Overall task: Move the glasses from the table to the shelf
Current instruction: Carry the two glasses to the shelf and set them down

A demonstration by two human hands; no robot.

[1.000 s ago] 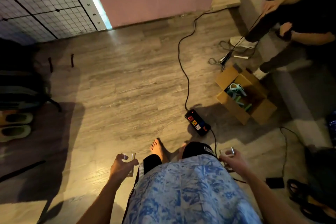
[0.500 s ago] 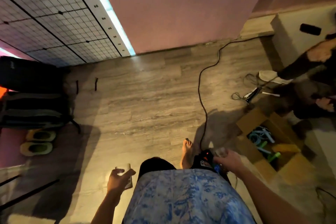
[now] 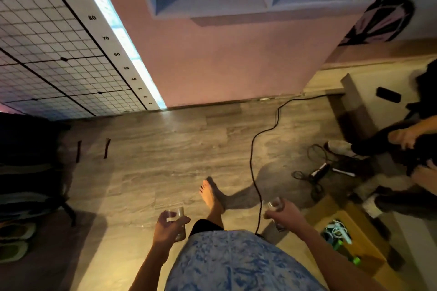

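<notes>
My left hand (image 3: 166, 229) is wrapped around a clear drinking glass (image 3: 180, 214), held upright at waist height above the wooden floor. My right hand (image 3: 285, 215) grips a second clear glass (image 3: 274, 204), blurred and partly hidden by the fingers. A pale recessed wall shelf (image 3: 212, 0) with two compartments is set in the pink wall ahead, at the top of the view. Its left compartment looks bare. The table is out of sight.
A black cable (image 3: 254, 158) runs across the floor between my foot (image 3: 211, 196) and an open cardboard box (image 3: 347, 238). Another person (image 3: 411, 139) sits at the right. Luggage (image 3: 26, 160) and shoes (image 3: 14, 241) line the left. A grid panel (image 3: 47, 42) leans beside the pink wall.
The view has tilted upward and moved toward the pink wall, bringing the wall shelf into sight. Both hands still carry their glasses; my foot has stepped forward past the power strip.
</notes>
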